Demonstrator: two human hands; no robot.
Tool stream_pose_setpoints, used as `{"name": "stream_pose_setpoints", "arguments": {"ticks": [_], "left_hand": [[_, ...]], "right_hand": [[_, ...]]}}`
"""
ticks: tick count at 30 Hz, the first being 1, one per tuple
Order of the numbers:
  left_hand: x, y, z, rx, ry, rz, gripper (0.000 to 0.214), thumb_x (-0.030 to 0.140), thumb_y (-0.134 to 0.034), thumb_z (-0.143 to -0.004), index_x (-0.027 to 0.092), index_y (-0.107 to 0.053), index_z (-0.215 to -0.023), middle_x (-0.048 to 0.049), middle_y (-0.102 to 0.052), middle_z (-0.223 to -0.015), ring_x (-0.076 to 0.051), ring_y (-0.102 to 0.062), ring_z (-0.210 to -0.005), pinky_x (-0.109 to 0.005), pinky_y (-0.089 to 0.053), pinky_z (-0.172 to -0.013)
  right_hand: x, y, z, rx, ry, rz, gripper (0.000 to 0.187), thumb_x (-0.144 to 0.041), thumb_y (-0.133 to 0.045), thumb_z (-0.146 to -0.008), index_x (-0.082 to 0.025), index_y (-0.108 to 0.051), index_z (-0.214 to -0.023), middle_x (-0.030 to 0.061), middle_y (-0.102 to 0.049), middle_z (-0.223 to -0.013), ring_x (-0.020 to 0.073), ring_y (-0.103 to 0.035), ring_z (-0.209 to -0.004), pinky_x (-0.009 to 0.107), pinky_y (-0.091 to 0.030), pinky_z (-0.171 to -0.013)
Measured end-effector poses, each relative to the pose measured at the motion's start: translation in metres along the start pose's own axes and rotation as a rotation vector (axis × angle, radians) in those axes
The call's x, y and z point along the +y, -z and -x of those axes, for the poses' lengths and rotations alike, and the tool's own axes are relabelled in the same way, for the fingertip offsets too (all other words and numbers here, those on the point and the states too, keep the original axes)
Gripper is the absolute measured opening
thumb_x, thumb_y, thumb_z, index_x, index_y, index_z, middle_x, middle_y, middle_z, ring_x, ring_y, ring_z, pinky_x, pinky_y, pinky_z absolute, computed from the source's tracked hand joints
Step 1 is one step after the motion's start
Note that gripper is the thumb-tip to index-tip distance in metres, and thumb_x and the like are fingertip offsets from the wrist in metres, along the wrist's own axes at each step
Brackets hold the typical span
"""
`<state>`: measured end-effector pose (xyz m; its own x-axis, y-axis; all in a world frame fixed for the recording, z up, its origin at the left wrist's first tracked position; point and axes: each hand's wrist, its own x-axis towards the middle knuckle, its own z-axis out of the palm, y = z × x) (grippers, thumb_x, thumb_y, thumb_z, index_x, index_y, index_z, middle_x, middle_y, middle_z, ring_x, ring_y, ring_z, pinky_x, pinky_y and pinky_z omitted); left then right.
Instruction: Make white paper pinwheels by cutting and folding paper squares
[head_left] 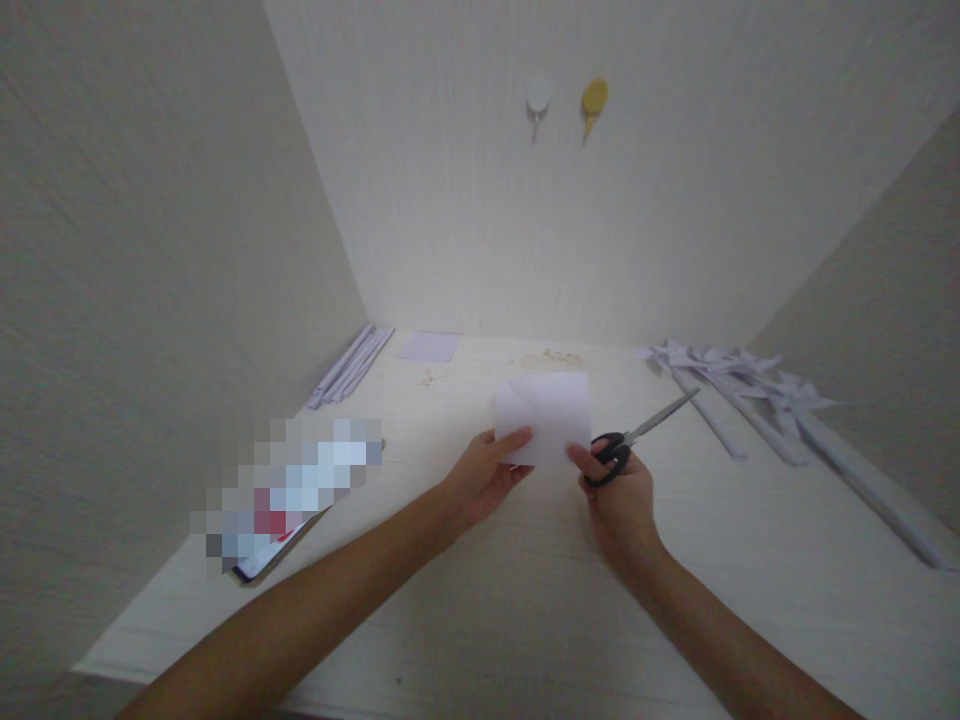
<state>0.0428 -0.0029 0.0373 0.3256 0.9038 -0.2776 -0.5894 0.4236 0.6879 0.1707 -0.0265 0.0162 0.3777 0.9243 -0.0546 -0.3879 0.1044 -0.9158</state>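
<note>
A white sheet of paper (551, 410) is held up over the table, with a faint diagonal crease in its upper left part. My left hand (487, 475) is closed on its lower left edge, thumb on the near face and fingers behind. The black-handled scissors (619, 455) are in my right hand (619, 500), one finger through a handle loop. Their blades are together and point up to the right, away from the sheet. My right thumb also lies against the sheet's lower right corner.
Rolled paper sticks (352, 367) and a lilac paper square (431, 346) lie at the back left. Paper pinwheels on sticks (720, 375) are at the right. A phone (300, 500), partly pixelated, lies at the left. Walls enclose the table (487, 620); two hooks (595, 97) hang behind.
</note>
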Motion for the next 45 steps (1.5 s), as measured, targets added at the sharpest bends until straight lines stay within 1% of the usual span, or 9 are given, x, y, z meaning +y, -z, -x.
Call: {"name": "stream_pose_setpoints", "arguments": {"ticks": [4, 9, 13, 19, 23, 27, 31, 35, 45], "left_hand": [[0.007, -0.013, -0.009, 0.008, -0.145, -0.072, 0.017, 0.016, -0.062, -0.062, 0.008, -0.059, -0.076, -0.0061, -0.062, -0.076, -0.01, -0.056, -0.065, -0.022, -0.045, -0.064], [0.013, -0.009, -0.016, -0.01, -0.31, -0.309, 0.021, 0.024, -0.065, -0.058, 0.008, -0.061, -0.072, -0.0055, -0.063, -0.068, -0.013, -0.055, -0.06, -0.029, -0.043, -0.065], [0.017, -0.005, -0.018, -0.031, -0.295, -0.334, 0.023, 0.023, -0.066, -0.056, 0.007, -0.061, -0.074, -0.0062, -0.063, -0.07, -0.014, -0.056, -0.063, -0.029, -0.043, -0.065], [0.021, -0.002, -0.025, 0.018, -0.295, -0.373, 0.026, 0.021, -0.068, -0.05, 0.008, -0.06, -0.072, -0.006, -0.062, -0.07, -0.015, -0.056, -0.063, -0.031, -0.044, -0.065], [0.031, 0.003, -0.03, 0.122, -0.398, -0.444, 0.029, 0.023, -0.068, -0.049, 0.008, -0.061, -0.073, -0.0066, -0.063, -0.071, -0.015, -0.056, -0.063, -0.031, -0.044, -0.063], [0.05, 0.008, -0.033, 0.175, -0.493, -0.505, 0.031, 0.023, -0.068, -0.048, 0.006, -0.06, -0.074, -0.0069, -0.062, -0.072, -0.015, -0.056, -0.062, -0.028, -0.044, -0.061], [0.07, 0.012, -0.029, 0.131, -0.538, -0.537, 0.032, 0.023, -0.069, -0.048, 0.008, -0.061, -0.075, -0.0053, -0.063, -0.074, -0.014, -0.056, -0.064, -0.027, -0.044, -0.062], [0.081, 0.01, -0.023, 0.107, -0.522, -0.488, 0.031, 0.021, -0.068, -0.05, 0.01, -0.06, -0.078, -0.0044, -0.063, -0.074, -0.014, -0.057, -0.065, -0.026, -0.044, -0.062], [0.082, 0.005, -0.022, 0.019, -0.355, -0.418, 0.031, 0.015, -0.067, -0.05, 0.008, -0.058, -0.08, -0.0069, -0.063, -0.081, -0.013, -0.057, -0.069, -0.025, -0.044, -0.067]], "right_hand": [[0.002, -0.006, -0.003, 0.051, 0.02, 0.005, 0.031, -0.022, -0.072, -0.05, -0.018, -0.043, -0.056, -0.0092, -0.038, -0.047, 0.0037, -0.03, -0.039, 0.019, -0.021, -0.036], [0.005, -0.005, -0.003, -0.004, 0.063, 0.098, 0.028, -0.024, -0.072, -0.051, -0.018, -0.045, -0.058, -0.0086, -0.039, -0.048, 0.0039, -0.032, -0.039, 0.019, -0.023, -0.036], [0.006, -0.003, -0.005, -0.026, 0.066, 0.133, 0.029, -0.024, -0.072, -0.051, -0.018, -0.045, -0.059, -0.0087, -0.04, -0.046, 0.0039, -0.032, -0.038, 0.018, -0.024, -0.036], [0.008, -0.004, -0.009, -0.044, 0.054, 0.158, 0.028, -0.024, -0.072, -0.053, -0.018, -0.046, -0.062, -0.0086, -0.041, -0.046, 0.0039, -0.033, -0.039, 0.018, -0.024, -0.037], [0.008, -0.001, -0.008, -0.243, -0.011, 0.22, 0.022, -0.036, -0.061, -0.066, -0.017, -0.05, -0.065, -0.0024, -0.052, -0.057, 0.0057, -0.035, -0.044, 0.02, -0.023, -0.04], [0.002, 0.006, -0.009, -0.525, -0.166, 0.298, 0.04, -0.053, -0.036, -0.076, -0.017, -0.052, -0.067, 0.0007, -0.051, -0.055, 0.0088, -0.036, -0.046, 0.022, -0.023, -0.041], [-0.004, 0.011, -0.01, -0.695, -0.045, 0.583, 0.044, -0.054, -0.036, -0.076, -0.016, -0.05, -0.059, -0.0014, -0.041, -0.05, 0.009, -0.033, -0.047, 0.023, -0.022, -0.043], [-0.005, 0.009, -0.008, -0.805, 0.059, 0.744, 0.046, -0.055, -0.035, -0.076, -0.016, -0.047, -0.056, -0.0023, -0.037, -0.051, 0.009, -0.033, -0.046, 0.024, -0.025, -0.045], [-0.007, 0.009, -0.001, -0.919, 0.02, 0.843, 0.044, -0.058, -0.034, -0.074, -0.018, -0.041, -0.058, -0.0005, -0.041, -0.054, 0.0108, -0.038, -0.05, 0.024, -0.029, -0.045]]}}
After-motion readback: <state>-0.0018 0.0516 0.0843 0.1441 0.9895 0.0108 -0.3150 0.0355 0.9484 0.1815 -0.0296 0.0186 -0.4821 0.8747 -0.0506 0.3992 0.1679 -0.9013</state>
